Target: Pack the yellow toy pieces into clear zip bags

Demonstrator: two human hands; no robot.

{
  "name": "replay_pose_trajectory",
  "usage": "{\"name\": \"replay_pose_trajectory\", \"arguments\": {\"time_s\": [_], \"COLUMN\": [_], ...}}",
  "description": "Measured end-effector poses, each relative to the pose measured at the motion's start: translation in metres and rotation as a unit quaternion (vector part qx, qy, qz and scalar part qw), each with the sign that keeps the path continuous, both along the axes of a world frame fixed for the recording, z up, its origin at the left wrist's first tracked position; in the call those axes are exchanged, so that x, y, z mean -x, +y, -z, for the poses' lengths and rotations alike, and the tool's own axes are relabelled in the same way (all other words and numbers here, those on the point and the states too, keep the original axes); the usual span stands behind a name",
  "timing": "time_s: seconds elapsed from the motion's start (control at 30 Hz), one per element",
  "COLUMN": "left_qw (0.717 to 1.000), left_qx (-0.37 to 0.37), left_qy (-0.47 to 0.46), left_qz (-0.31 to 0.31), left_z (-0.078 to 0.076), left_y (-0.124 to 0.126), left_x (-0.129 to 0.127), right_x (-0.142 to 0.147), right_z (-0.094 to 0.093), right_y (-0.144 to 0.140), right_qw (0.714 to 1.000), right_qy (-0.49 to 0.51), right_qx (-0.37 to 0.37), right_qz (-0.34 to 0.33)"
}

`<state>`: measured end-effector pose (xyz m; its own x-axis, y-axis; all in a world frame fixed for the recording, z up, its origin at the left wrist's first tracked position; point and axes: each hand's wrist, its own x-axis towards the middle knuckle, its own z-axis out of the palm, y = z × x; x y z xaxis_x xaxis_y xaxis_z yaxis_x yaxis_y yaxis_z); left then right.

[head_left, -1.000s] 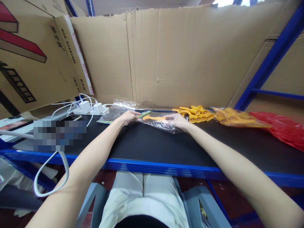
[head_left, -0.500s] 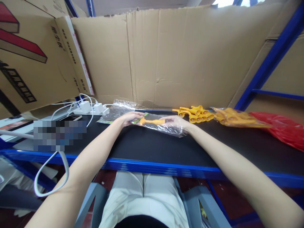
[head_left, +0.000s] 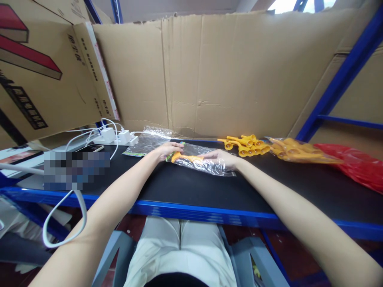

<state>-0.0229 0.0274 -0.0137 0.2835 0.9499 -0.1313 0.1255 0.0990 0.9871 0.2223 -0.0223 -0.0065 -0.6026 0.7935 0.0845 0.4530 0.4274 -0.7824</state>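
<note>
Centrally, the left hand [head_left: 165,150] pinches a clear plastic bag [head_left: 206,169] around an orange horn [head_left: 189,158], whose right end the right hand [head_left: 225,158] pinches. Black worktop [head_left: 191,189] stretches toward the blue front edge [head_left: 197,212].

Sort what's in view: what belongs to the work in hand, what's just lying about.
Work in hand, it seems:
left hand
right hand
clear bag
orange piece showing through it
loose yellow pieces
bagged yellow pieces
other clear packaging

Lying about, apparently:
power strip
phone
red plastic
</note>
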Motion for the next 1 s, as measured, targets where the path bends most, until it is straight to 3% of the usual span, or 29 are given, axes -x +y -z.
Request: {"name": "replay_pose_trajectory", "arguments": {"time_s": [0.1,0.2,0.3,0.37,0.43,0.53,0.77,1.0], "left_qw": [0.998,0.989,0.976,0.966,0.957,0.949,0.942,0.927], "left_qx": [0.001,-0.040,-0.080,-0.102,-0.122,-0.143,-0.165,-0.162], "left_qy": [0.035,0.069,0.112,0.140,0.162,0.181,0.207,0.260], "left_qz": [-0.051,-0.121,-0.172,-0.194,-0.209,-0.212,-0.208,-0.217], "left_z": [-0.002,-0.003,-0.003,-0.003,-0.002,0.000,0.003,0.005], "left_y": [0.002,0.007,0.011,0.014,0.015,0.018,0.023,0.026], "left_x": [0.002,0.009,0.017,0.020,0.022,0.023,0.028,0.032], "right_x": [-0.001,-0.013,-0.034,-0.047,-0.057,-0.059,-0.049,-0.049], "right_z": [0.001,0.006,0.016,0.023,0.028,0.031,0.022,0.016], "right_y": [0.007,0.021,0.037,0.045,0.049,0.048,0.044,0.038], "right_qw": [0.997,0.978,0.916,0.870,0.841,0.827,0.812,0.806], "right_qy": [-0.031,-0.039,-0.087,-0.166,-0.246,-0.332,-0.335,-0.384], "right_qx": [-0.060,-0.140,-0.285,-0.334,-0.329,-0.284,-0.251,-0.228], "right_qz": [0.036,0.152,0.269,0.321,0.350,0.354,0.407,0.390]}}
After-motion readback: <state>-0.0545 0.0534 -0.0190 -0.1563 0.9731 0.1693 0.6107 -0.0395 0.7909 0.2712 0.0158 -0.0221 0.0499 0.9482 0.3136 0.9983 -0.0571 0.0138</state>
